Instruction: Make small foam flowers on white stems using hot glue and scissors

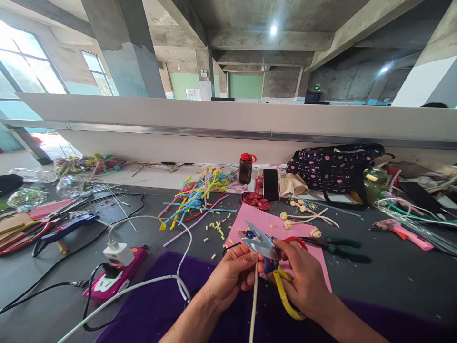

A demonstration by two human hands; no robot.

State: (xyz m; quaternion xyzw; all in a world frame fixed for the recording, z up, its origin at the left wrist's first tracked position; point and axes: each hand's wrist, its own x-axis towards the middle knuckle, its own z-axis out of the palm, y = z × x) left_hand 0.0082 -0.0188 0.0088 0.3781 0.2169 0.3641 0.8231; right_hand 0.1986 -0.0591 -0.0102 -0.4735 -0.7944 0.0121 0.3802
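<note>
Left hand (228,276), lower centre: we see thumb and fingers pinched on a cream strand (254,305), which runs down to the bottom edge. Right hand (309,276), lower right of centre: its fingers wrap the handles of the scissors (272,266), blades parted above the left fingertips. We judge the strand light, soft and pliant, best pinched close to the blades; the scissors seem stiff and heavier, best held by their loops. Outward, we note a pink sheet (319,259), pliers (342,245) at its right, and coloured strands (203,193) left of centre.
</note>
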